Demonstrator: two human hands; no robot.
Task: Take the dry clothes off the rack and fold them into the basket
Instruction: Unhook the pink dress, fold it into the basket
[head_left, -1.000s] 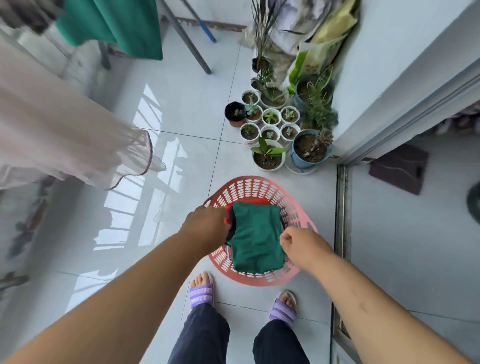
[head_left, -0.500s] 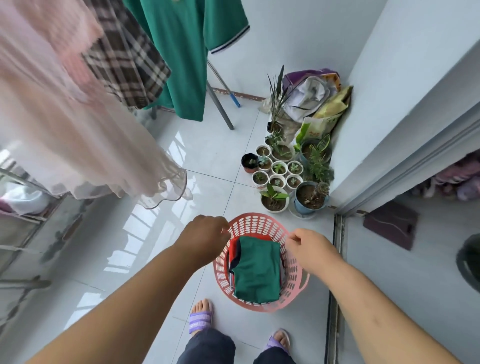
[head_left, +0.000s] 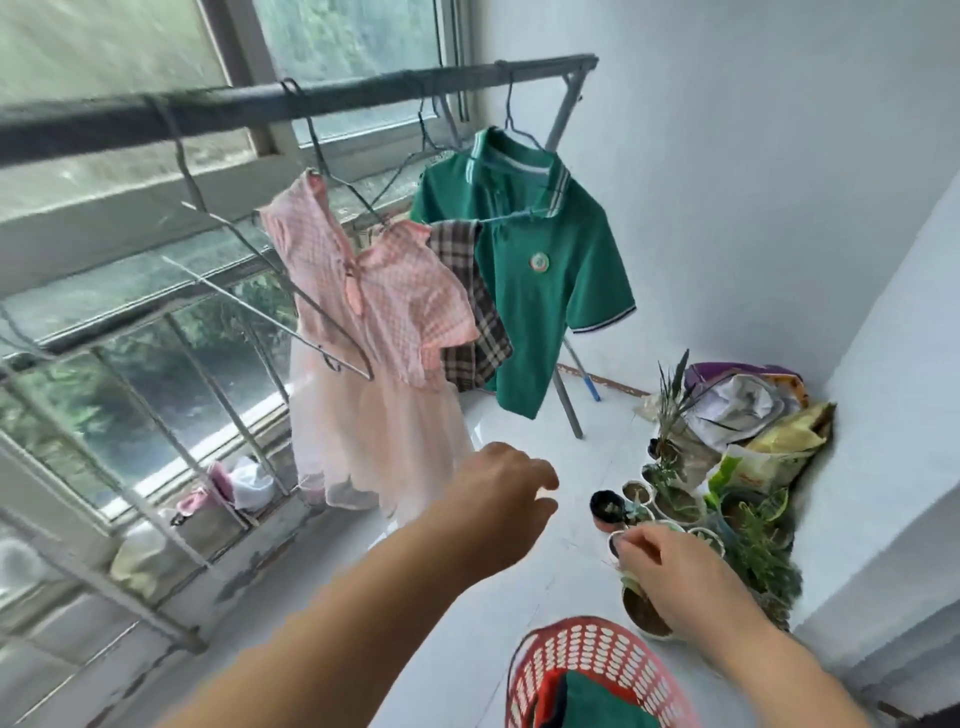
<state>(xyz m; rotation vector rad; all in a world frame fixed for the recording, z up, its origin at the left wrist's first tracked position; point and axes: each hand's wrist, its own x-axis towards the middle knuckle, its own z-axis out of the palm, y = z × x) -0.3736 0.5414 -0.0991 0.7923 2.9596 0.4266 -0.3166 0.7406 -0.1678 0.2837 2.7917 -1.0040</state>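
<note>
The left hand (head_left: 501, 493) is stretched out, loose and empty, near the skirt of the pink dress (head_left: 374, 312). The dress hangs on the rack (head_left: 311, 98) beside a plaid garment (head_left: 475, 312) and a green polo shirt (head_left: 540, 291). The right hand (head_left: 670, 571), also loose and empty, is above the red basket (head_left: 587, 639), where a folded green garment (head_left: 597, 704) lies.

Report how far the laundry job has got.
Done: a folded green garment lies in the red basket. In hand: nothing; the left hand reaches toward the pink dress, and the right hand is empty. Left: the pink dress, a plaid garment and a green polo shirt hang on the rack.
</note>
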